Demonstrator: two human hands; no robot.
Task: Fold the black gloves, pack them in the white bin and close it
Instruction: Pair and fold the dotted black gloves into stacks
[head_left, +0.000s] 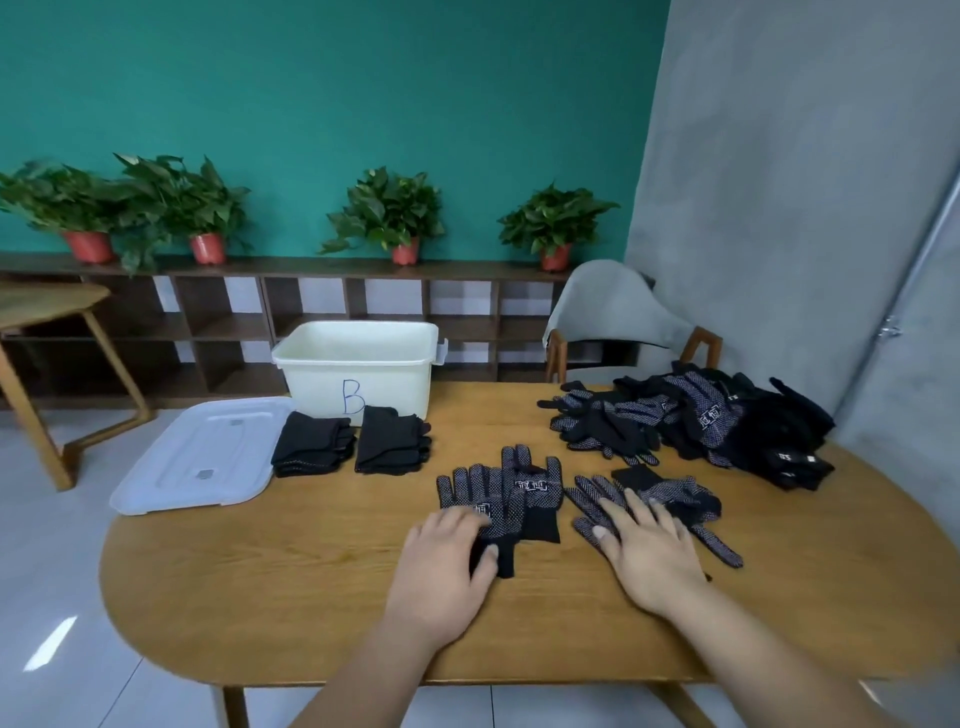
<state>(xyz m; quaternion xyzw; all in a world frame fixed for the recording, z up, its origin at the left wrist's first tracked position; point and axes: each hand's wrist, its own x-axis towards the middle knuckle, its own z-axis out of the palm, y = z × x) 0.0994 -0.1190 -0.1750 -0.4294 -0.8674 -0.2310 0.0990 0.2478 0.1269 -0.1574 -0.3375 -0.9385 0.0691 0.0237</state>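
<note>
Two black dotted gloves (506, 491) lie flat side by side in the table's middle. My left hand (447, 561) grips the cuff of the left one. Another pair of dotted gloves (670, 499) lies to the right, and my right hand (649, 545) rests flat on it with straight fingers. Two folded glove stacks (311, 441) (392, 439) sit in front of the white bin (358, 374), which is marked with a blue B and stands open at the table's far edge. Its white lid (202, 452) lies flat to the left of the stacks.
A heap of loose black gloves (727, 421) covers the far right of the wooden table (311, 582). A grey chair (613, 317) stands behind the table. Potted plants line a low shelf (311, 322) along the teal wall.
</note>
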